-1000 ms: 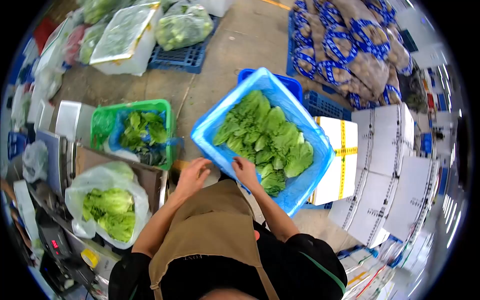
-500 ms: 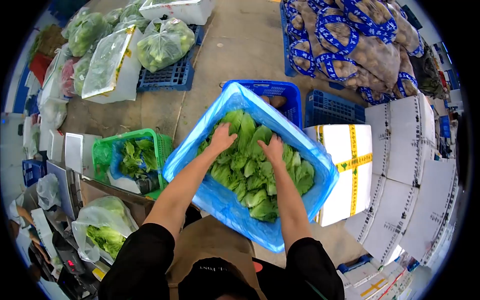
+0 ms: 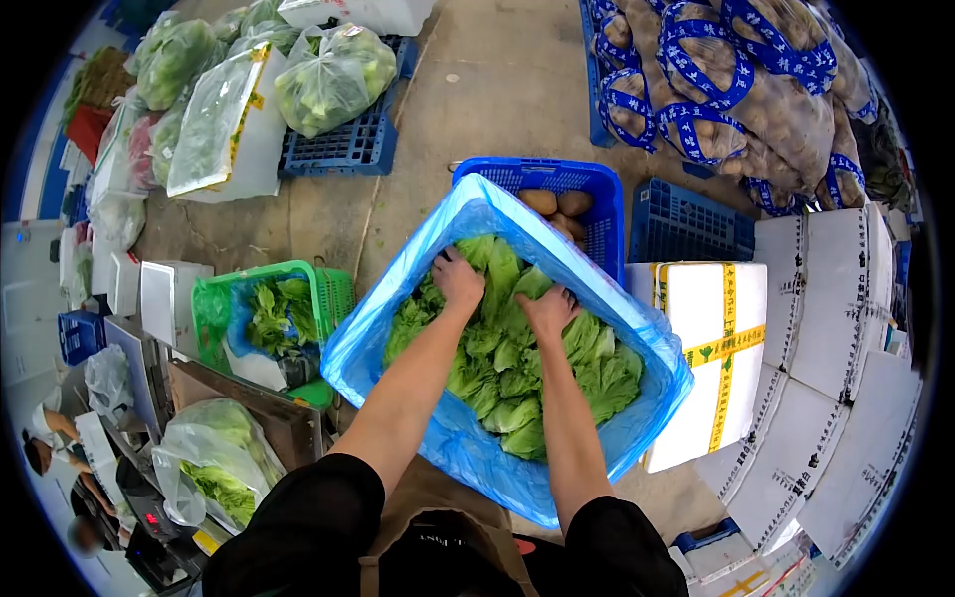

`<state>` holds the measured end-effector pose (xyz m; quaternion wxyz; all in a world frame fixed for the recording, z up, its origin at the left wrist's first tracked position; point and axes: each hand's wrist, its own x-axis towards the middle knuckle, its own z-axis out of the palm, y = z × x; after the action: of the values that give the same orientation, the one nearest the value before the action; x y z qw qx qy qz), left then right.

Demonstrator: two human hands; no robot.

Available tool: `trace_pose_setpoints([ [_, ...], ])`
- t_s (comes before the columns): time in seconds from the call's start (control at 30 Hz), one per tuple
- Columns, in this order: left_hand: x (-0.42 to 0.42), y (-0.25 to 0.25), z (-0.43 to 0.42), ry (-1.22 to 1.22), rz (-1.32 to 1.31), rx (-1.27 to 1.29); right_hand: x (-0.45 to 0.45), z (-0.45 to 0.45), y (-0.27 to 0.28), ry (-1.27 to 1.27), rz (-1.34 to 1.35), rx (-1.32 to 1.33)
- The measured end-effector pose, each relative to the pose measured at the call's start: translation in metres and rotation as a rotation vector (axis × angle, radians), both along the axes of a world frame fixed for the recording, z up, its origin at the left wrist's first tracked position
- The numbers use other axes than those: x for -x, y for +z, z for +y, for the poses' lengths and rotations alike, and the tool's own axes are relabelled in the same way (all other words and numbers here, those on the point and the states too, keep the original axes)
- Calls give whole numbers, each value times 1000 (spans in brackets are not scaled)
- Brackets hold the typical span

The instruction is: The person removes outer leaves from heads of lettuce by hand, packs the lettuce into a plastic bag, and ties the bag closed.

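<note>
Green leafy lettuce [image 3: 497,368] fills a crate lined with a blue plastic bag [image 3: 637,438], right in front of me. My left hand [image 3: 458,281] is pushed in among the leaves near the far left wall, its fingers curled down around them. My right hand [image 3: 547,310] grips leaves a little to the right, thumb apart from the bent fingers. Some fingertips of both hands are hidden in the lettuce.
Behind the crate stands a blue basket [image 3: 607,194] with brown potatoes. A taped white foam box [image 3: 706,363] sits to the right, beside stacked white boxes [image 3: 826,289]. A green basket [image 3: 333,289] of leafy greens and a bag of lettuce [image 3: 219,468] are left.
Both hands have shifted slightly rightward and deeper into the lettuce, with fingers more bent. The view has moved a little, showing more of the potatoes in the blue basket.
</note>
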<state>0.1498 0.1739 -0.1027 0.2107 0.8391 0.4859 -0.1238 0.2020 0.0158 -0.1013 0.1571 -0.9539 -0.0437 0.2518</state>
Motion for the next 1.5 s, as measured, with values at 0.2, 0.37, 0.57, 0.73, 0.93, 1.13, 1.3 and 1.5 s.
trace_pose_setpoints([
  [0.2,0,-1,2,50,84,55,-13,1,-10,22,86,-36],
  [0.37,18,19,-7,94,-157,70,7,-7,8,41,-71,-130],
  [0.57,42,25,-15,112,-375,86,32,-16,7,56,-239,-267],
  [0.73,65,13,-24,195,-508,93,59,-20,20,83,-469,-332],
  [0.93,34,23,-5,106,-134,54,21,-15,3,88,-222,-284],
  [1.13,32,4,2,257,-186,289,-8,-13,5,20,109,-391],
  [1.3,49,30,8,302,-379,416,12,-15,33,-73,157,-412],
  [1.5,105,16,-18,439,-892,549,88,-32,54,-21,-272,-640],
])
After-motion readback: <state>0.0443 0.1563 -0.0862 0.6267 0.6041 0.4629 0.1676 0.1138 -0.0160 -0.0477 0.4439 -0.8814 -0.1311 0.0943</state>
